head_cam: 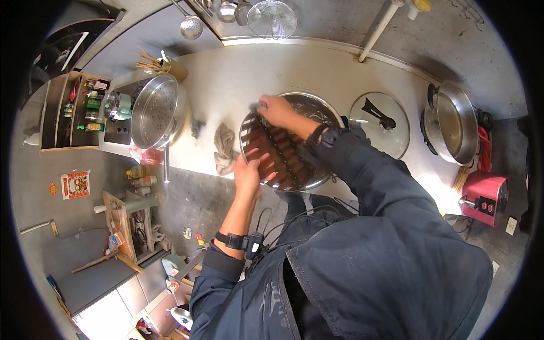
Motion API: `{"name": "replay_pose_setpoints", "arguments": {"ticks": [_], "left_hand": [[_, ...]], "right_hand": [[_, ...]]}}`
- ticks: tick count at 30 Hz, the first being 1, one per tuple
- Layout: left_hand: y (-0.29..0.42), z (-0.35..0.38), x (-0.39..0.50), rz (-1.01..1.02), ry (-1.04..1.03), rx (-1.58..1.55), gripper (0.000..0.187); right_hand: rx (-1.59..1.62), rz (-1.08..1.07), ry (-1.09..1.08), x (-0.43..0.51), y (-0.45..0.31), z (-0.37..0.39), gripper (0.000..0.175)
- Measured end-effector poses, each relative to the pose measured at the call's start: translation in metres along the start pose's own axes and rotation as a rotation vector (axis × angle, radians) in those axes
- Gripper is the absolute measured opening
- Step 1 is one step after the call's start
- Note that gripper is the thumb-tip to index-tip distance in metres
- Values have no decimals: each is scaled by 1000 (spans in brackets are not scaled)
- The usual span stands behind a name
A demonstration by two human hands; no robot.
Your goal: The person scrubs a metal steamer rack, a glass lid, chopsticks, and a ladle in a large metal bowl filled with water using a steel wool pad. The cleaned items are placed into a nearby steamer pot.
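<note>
A large round stainless steel pot [321, 98] stands on the counter in front of me. A round brown slatted rack [278, 155] is tilted over its mouth, with gaps between the slats. My left hand [248, 172] grips the rack's near left edge, fingers spread over the slats. At the rack's far left edge, my right hand [275, 111] holds a blurred dark grey scrubbing pad [255, 105], probably steel wool. A crumpled grey-brown cloth [224, 148] lies left of the pot. A glass lid [379, 125] with a black handle lies to its right.
A perforated steamer pot [155, 112] with a long handle stands left, near a utensil holder [174, 69]. Another steel pot [455, 123] and a red appliance [484, 198] are at right. A strainer [272, 20] hangs on the wall. Cables [293, 221] hang by my body.
</note>
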State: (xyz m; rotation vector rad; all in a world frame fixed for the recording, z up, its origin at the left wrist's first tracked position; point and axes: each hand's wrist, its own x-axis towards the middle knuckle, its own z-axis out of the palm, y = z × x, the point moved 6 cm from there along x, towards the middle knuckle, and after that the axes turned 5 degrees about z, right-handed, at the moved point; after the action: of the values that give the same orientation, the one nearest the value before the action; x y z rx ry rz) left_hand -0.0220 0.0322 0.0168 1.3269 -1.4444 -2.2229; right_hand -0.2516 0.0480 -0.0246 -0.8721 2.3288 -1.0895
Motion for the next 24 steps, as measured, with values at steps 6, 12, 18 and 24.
{"name": "replay_pose_setpoints", "arguments": {"ticks": [6, 12, 18, 24], "left_hand": [[-4, 5, -1, 29, -3, -45, 48], [-7, 4, 0, 30, -2, -48, 49], [-6, 3, 2, -8, 28, -87, 49], [-5, -3, 5, -29, 3, -81, 50]], "right_hand": [[-15, 28, -124, -50, 21, 3, 31], [-42, 62, -335, -108, 21, -11, 28], [-15, -23, -371, -169, 34, -20, 25], [16, -88, -595, -179, 40, -37, 28]]}}
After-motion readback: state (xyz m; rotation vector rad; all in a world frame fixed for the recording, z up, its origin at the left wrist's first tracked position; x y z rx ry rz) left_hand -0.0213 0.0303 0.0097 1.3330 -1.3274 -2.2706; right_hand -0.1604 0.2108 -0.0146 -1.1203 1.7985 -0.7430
